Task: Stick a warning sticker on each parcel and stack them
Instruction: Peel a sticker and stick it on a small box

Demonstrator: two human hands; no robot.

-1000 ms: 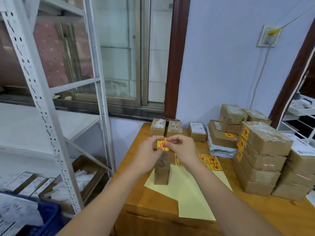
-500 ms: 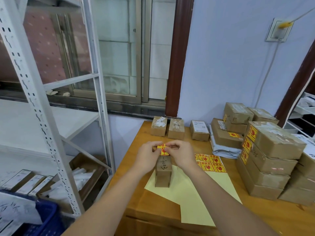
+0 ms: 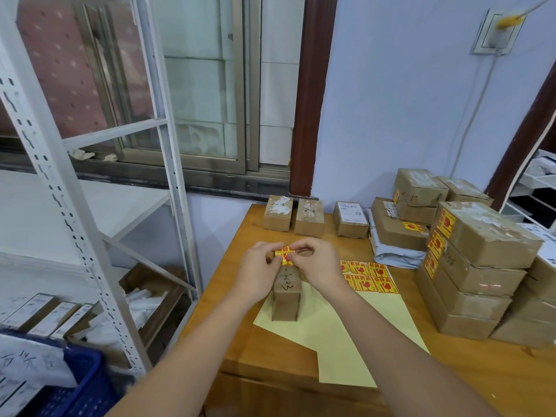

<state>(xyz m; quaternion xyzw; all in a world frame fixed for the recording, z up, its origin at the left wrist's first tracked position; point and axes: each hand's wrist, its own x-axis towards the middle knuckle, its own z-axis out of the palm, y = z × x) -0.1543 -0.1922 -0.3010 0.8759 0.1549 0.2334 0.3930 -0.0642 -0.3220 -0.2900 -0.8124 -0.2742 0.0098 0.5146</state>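
A small brown cardboard parcel [image 3: 286, 299] with handwriting on top lies on a yellow backing sheet [image 3: 340, 332] on the wooden table [image 3: 255, 356]. A yellow and red warning sticker [image 3: 284, 254] sits at the parcel's far end. My left hand [image 3: 258, 270] and my right hand [image 3: 319, 263] pinch the sticker from either side with fingertips and thumbs. More warning stickers [image 3: 370, 275] remain on the sheet to the right.
Three small parcels [image 3: 310, 218] line the table's far edge. A stack of stickered parcels [image 3: 475, 266] fills the right side, with a grey mailer bag [image 3: 394, 251] under some. A white metal shelf rack [image 3: 75, 221] and a blue basket [image 3: 87, 383] stand at the left.
Both hands have lowered the sticker from above the parcel down onto its far end. The parcel has stayed in place.
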